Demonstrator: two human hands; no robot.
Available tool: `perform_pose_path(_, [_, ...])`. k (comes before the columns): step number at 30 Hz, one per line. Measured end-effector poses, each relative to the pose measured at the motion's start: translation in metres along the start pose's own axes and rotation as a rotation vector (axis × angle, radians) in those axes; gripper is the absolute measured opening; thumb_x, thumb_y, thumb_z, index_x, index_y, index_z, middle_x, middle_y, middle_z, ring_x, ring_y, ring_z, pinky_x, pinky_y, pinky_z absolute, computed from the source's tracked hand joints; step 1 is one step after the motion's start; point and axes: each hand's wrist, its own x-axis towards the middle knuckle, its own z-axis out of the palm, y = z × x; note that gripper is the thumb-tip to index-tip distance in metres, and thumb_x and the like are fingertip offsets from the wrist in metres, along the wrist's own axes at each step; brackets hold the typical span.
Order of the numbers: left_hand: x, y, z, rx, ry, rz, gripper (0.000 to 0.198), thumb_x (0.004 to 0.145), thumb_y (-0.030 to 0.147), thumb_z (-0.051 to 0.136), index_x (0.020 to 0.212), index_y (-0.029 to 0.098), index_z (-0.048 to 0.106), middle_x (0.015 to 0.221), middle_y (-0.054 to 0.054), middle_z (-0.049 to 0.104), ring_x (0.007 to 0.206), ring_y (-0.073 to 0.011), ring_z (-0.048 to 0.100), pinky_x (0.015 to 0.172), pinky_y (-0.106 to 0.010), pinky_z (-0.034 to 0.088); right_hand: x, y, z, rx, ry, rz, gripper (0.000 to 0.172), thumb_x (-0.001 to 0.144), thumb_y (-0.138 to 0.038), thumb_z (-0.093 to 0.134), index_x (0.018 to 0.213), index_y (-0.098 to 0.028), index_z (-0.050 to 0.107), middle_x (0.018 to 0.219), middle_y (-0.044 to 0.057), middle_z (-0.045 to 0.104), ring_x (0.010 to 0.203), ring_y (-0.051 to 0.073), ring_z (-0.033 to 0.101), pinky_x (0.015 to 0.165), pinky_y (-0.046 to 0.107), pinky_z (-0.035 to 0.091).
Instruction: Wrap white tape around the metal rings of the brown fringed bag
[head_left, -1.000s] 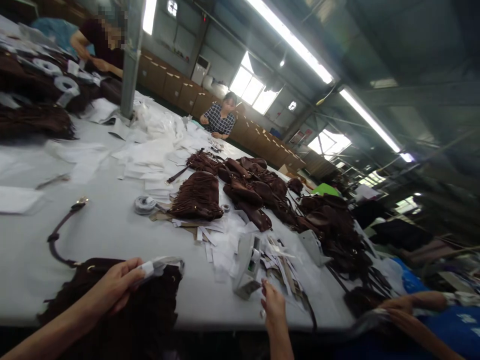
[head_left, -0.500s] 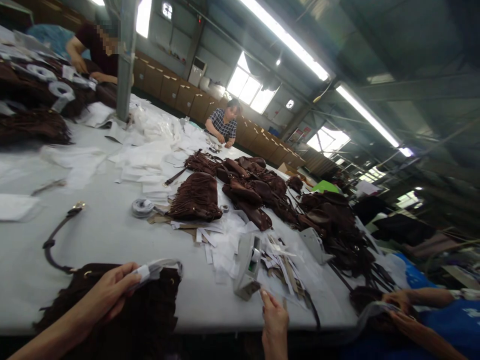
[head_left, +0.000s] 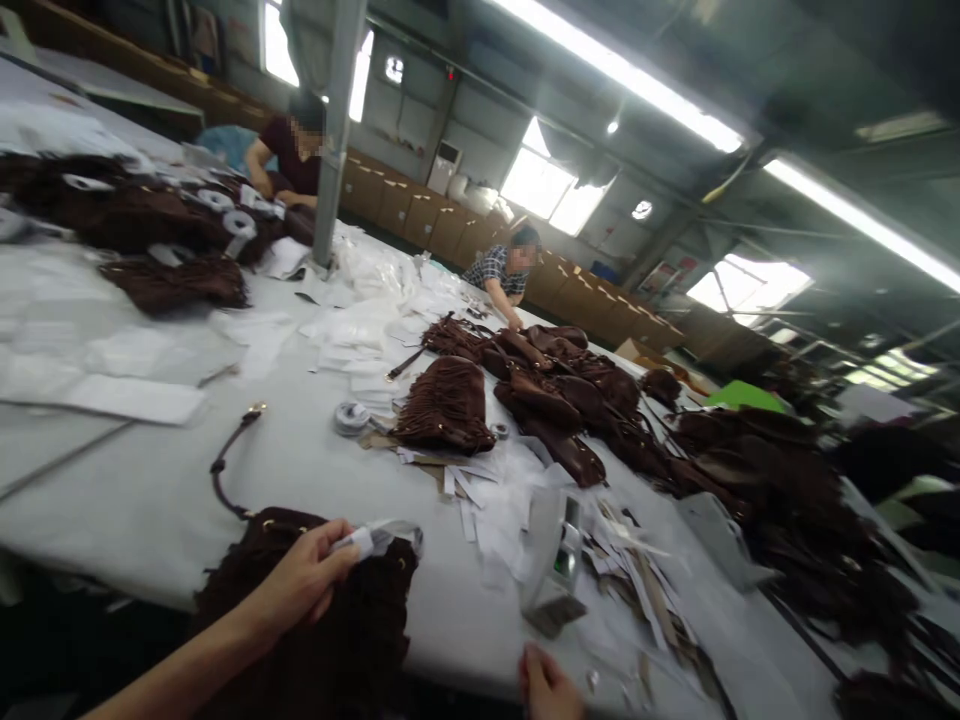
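Observation:
A dark brown fringed bag (head_left: 352, 630) lies at the table's near edge, its buckled strap (head_left: 219, 480) curving away to the far left. My left hand (head_left: 311, 572) is closed on a strap wrapped in pale paper or film (head_left: 386, 538) along the bag's top. Just in front of a grey tape dispenser (head_left: 541, 560), my right hand (head_left: 551, 688) has its thumb and fingers drawn together. The frame's lower edge cuts that hand off, and anything held in its fingertips is too small to make out.
Brown bags (head_left: 540, 385) are heaped across the table (head_left: 300, 460). Paper strips (head_left: 645, 590) lie right of the dispenser, a grey roll (head_left: 351, 418) beyond it. A metal post (head_left: 334, 150) rises at the far side, where two people work.
The view has swung left, so things sit further right. My right hand has come down and away from the dispenser's end. The left hand keeps its hold on the wrapped strap.

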Motion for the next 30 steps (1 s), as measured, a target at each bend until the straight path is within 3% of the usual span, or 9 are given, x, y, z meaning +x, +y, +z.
perform_pose_path(3, [-0.001, 0.003, 0.007, 0.076, 0.015, 0.054, 0.029, 0.083, 0.048, 0.050, 0.083, 0.019, 0.045, 0.055, 0.011, 0.036, 0.029, -0.0031, 0.030, 0.030, -0.016, 0.021, -0.042, -0.024, 0.036, 0.112, -0.190, 0.015, 0.060, 0.052, -0.071, 0.068, 0.068, -0.014, 0.069, 0.050, 0.002, 0.060, 0.044, 0.014, 0.050, 0.043, 0.025, 0.041])
perform_pose_path(6, [-0.006, 0.006, 0.012, 0.173, 0.042, 0.119, 0.023, 0.085, 0.041, 0.049, 0.085, 0.018, 0.046, 0.056, 0.010, 0.036, 0.036, -0.0056, 0.034, 0.034, -0.017, 0.027, -0.083, -0.065, 0.069, 0.245, -0.497, -0.056, 0.051, 0.063, -0.065, 0.066, 0.072, -0.014, 0.068, 0.051, -0.001, 0.055, 0.047, 0.011, 0.045, 0.045, 0.023, 0.038])
perform_pose_path(9, [-0.014, 0.012, 0.013, 0.296, 0.082, 0.213, 0.017, 0.085, 0.034, 0.049, 0.085, 0.017, 0.052, 0.061, 0.006, 0.043, 0.047, -0.0079, 0.040, 0.044, -0.018, 0.032, -0.104, -0.103, 0.091, 0.294, -0.729, -0.071, 0.044, 0.071, -0.058, 0.064, 0.073, -0.014, 0.066, 0.051, -0.003, 0.049, 0.047, 0.008, 0.040, 0.045, 0.020, 0.033])
perform_pose_path(11, [-0.018, 0.015, 0.011, 0.358, 0.097, 0.265, 0.015, 0.085, 0.030, 0.049, 0.083, 0.016, 0.055, 0.064, 0.004, 0.048, 0.056, -0.0100, 0.044, 0.053, -0.020, 0.035, -0.108, -0.118, 0.099, 0.292, -0.804, -0.063, 0.042, 0.073, -0.055, 0.064, 0.074, -0.014, 0.065, 0.053, -0.003, 0.049, 0.048, 0.007, 0.038, 0.045, 0.019, 0.031])
perform_pose_path(15, [-0.022, 0.019, 0.008, 0.405, 0.087, 0.294, 0.015, 0.085, 0.029, 0.050, 0.084, 0.016, 0.058, 0.069, 0.001, 0.056, 0.063, -0.0135, 0.050, 0.061, -0.022, 0.038, -0.109, -0.125, 0.109, 0.242, -0.841, -0.098, 0.038, 0.074, -0.050, 0.065, 0.073, -0.013, 0.066, 0.056, -0.003, 0.050, 0.051, 0.008, 0.039, 0.046, 0.019, 0.032])
perform_pose_path(24, [-0.024, 0.017, 0.008, 0.437, 0.075, 0.316, 0.013, 0.085, 0.027, 0.049, 0.087, 0.018, 0.059, 0.075, -0.002, 0.063, 0.066, -0.0162, 0.055, 0.062, -0.023, 0.038, -0.110, -0.108, 0.125, 0.169, -0.782, -0.043, 0.043, 0.074, -0.053, 0.064, 0.059, -0.013, 0.060, 0.049, -0.004, 0.045, 0.047, 0.007, 0.035, 0.044, 0.020, 0.028])
perform_pose_path(30, [-0.021, 0.018, 0.006, 0.282, -0.010, 0.198, 0.019, 0.086, 0.035, 0.048, 0.084, 0.017, 0.055, 0.063, 0.003, 0.052, 0.051, -0.0115, 0.048, 0.047, -0.020, 0.036, -0.111, -0.107, 0.124, 0.212, -0.788, 0.011, 0.044, 0.071, -0.055, 0.067, 0.062, -0.012, 0.063, 0.052, -0.002, 0.052, 0.048, 0.008, 0.041, 0.046, 0.020, 0.032])
